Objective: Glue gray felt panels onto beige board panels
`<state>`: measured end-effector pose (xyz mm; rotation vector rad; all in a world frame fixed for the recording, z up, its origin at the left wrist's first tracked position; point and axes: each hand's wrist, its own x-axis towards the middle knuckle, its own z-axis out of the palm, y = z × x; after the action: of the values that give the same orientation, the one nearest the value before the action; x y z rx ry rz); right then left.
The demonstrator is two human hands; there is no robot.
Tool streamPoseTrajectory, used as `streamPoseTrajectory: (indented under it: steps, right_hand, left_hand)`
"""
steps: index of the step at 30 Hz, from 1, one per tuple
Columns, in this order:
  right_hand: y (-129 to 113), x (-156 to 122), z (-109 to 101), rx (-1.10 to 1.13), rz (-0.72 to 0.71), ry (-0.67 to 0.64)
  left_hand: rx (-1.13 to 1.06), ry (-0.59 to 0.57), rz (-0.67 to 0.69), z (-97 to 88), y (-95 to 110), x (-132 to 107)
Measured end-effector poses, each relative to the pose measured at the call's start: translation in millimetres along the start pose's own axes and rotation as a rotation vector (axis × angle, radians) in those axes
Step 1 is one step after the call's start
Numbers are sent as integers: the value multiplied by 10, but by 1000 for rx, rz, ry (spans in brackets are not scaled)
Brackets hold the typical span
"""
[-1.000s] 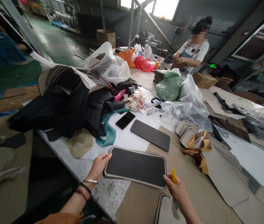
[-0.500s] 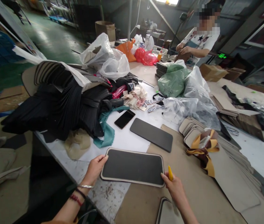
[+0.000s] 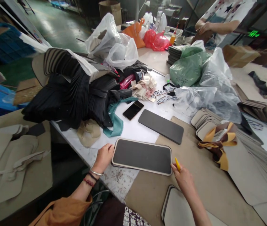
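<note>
A dark rounded panel with a pale border lies flat on the table in front of me. My left hand grips its left end with curled fingers. At its right corner rests my right hand, closed around a small yellow tool. A second dark panel lies just beyond, and another pale-edged panel sits below my right forearm.
A big heap of black panels fills the left of the table. A phone, teal cloth, plastic bags, tan straps and stacked pale pieces surround me. Another person's arm works at the far end.
The view has tilted downward and shifted. Both hands stay on the bordered panel, which now lies flatter and squarer on the table.
</note>
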<state>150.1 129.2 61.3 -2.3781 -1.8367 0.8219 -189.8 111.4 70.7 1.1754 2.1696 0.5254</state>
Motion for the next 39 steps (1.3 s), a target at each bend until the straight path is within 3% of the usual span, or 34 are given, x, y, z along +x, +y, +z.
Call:
streamPoseTrajectory:
  steps: [6, 10, 12, 15, 19, 22, 25, 28, 32, 39]
  right_hand:
    - [84, -110, -81, 8, -21, 69]
    - [203, -324, -276, 245, 56, 131]
    - [288, -497, -423, 400, 134, 160]
    - [459, -817, -672, 550, 221, 265]
    - [764, -1273, -862, 475, 227, 446]
    - [978, -1533, -756, 610, 329, 475]
    - [1106, -1687, -499, 873, 372, 499]
    - [1186, -1804, -258, 1060, 389, 553]
    - [1360, -1988, -96, 1132, 472, 605]
    - [1712, -2172, -13, 1137, 561, 714]
  left_hand:
    - [45, 80, 24, -28, -65, -97]
    - [41, 190, 106, -8, -52, -263]
    - [20, 192, 195, 41, -3, -386]
    - [-8, 47, 335, 206, 114, -603]
    - [22, -285, 586, 587, 285, -958]
    - [68, -464, 819, 892, 405, -1242]
    - [135, -593, 1044, 1153, 550, -1461]
    - [337, -681, 1112, 1384, 691, -1582]
    - [525, -673, 1095, 1630, 733, -1604]
    - [540, -600, 1195, 1812, 683, -1418]
